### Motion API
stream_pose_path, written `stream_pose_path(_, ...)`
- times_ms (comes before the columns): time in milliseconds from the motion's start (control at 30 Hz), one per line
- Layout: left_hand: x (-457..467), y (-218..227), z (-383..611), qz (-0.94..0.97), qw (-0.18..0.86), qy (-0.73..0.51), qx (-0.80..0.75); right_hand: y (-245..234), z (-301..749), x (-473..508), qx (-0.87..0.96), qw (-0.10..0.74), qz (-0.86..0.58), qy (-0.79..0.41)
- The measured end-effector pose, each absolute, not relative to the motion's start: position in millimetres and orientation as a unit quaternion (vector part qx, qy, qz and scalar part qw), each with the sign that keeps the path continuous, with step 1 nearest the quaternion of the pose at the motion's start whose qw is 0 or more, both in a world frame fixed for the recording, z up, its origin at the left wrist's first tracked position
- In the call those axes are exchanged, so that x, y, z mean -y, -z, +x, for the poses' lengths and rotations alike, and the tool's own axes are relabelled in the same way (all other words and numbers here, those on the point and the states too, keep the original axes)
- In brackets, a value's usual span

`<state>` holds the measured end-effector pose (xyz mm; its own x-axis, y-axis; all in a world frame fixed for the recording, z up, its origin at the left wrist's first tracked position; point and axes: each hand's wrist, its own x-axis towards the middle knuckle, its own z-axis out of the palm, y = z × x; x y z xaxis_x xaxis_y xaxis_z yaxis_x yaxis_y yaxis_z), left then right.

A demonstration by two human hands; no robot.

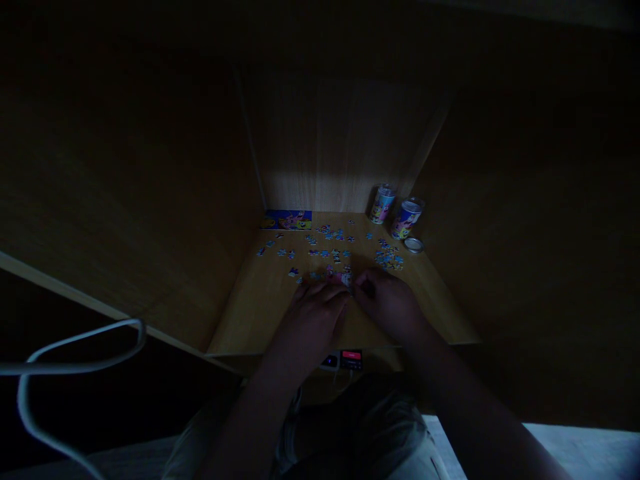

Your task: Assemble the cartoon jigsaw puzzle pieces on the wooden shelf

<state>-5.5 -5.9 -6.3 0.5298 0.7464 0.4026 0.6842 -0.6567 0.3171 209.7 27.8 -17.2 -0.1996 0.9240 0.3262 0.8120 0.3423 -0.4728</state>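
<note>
A small pink and white patch of jigsaw pieces (334,276), apparently fitted together, lies on the desk (260,320) just beyond the fingertips, at the centre of the work. At seven o'clock from it, the left hand (320,303) is palm down, its fingers extended close together at the near edge of the patch; whether they pinch a piece cannot be told. At four o'clock, the right hand (387,297) is curled, thumb and forefinger narrowed near the patch's right end; the dimness hides whether anything is between them.

Loose pieces (325,253) are scattered from nine round to twelve o'clock, and a denser heap (389,257) sits between two and three. A blue cartoon picture strip (287,221) lies by the back panel (340,147) towards eleven. Two printed cartoon cans stand upright between one and two, the farther can (382,205) and the nearer can (407,219), with a round lid (413,245) beside the latter. Below the desk's front edge, at six, is a lit phone (351,360); a white cable (83,367) loops at eight.
</note>
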Motion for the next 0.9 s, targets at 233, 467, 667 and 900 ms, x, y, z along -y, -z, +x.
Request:
stream_pose_path(233,6.3,5.6,-5.0,0.871,0.066,-0.257,-0.414,14.3,217.1,-27.7,0.735,0.369,-0.540,-0.179)
stream_pose_path(467,5.6,6.0,-4.5,0.868,0.072,-0.258,-0.418,19.1,221.2,-28.1,0.798,0.338,-0.474,-0.154)
stream_pose_path(667,6.0,3.0,-4.9,0.871,0.071,-0.255,-0.414,19.6,217.6,-25.5,0.805,0.322,-0.486,-0.114)
stream_pose_path(900,6.8,3.2,-5.1,0.869,0.066,-0.262,-0.416,18.4,224.0,-28.5,0.726,0.418,-0.525,-0.153)
